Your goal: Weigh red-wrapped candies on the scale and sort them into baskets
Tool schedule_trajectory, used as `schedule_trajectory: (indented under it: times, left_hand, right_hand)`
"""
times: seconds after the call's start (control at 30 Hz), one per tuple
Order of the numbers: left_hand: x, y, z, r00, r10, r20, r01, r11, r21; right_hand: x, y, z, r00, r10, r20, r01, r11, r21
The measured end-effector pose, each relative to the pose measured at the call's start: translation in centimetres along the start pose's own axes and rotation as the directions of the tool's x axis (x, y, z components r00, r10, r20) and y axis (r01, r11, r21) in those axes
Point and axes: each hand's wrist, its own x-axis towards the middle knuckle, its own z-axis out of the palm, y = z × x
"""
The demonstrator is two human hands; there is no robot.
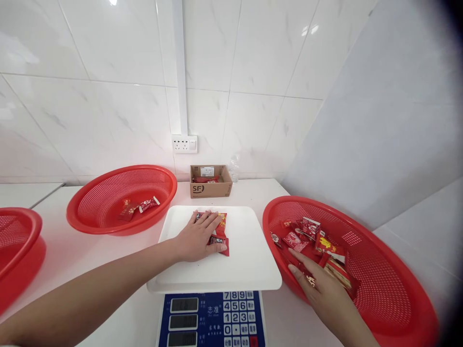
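From my distant seat, through the head camera, I see small red packets (224, 251) lying on the white tray (249, 262) of the blue weighing scale (213, 308), partly covered by a hand, and more loose packets (327, 246) heaped in the right-hand red basket (394, 270). I judge them light, with thin, slick wrappers around something probably firm but breakable (I can't make out the contents), so I'd take each by its flat middle or sealed end with a soft pinch; a hard squeeze might crush what's inside, and a loose one could let the film slide. My left hand (200, 237) lies palm down over the packets on the tray, fingers nearly straight and close together, thumb set apart across the nearest wrapper; it's touching them, though the palm hides whether any is gripped. My right hand (321, 284) is down inside the near side of the basket, thumb and forefinger stretched out and slightly parted among the wrappers, with a packet right by the thumb; I can't tell whether it has hold of that one. Beyond the tray, a cardboard box (210, 191) stands near the wall, and another red basket (94, 193) with a few packets sits to the left on the white table (115, 270)
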Motion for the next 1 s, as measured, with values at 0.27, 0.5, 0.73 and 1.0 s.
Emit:
schedule_trajectory:
  times: [0.27,0.5,0.73,1.0]
  left_hand:
    - [-0.3,-0.7,-0.7,0.999,-0.027,0.023,0.027,0.999,-0.036]
    - [-0.7,-1.6,-1.4,0.996,-0.061,0.060,0.064,0.996,-0.056]
    - [-0.6,0.1,-0.7,0.992,0.076,0.100,-0.077,0.997,-0.002]
    - [-1.1,-1.5,-1.9,0.982,0.172,0.077,-0.172,0.985,-0.005]
  right_hand:
    - [0.1,0.3,0.1,1.000,-0.003,0.011,0.002,0.999,0.035]
    - [-0.1,0.3,0.1,1.000,0.000,-0.003,0.000,0.999,0.042]
    - [0.0,0.6,0.4,0.999,-0.033,-0.034,0.035,0.998,0.046]
    - [-0.2,0.5,0.2,0.999,-0.026,-0.025,0.027,0.999,0.044]
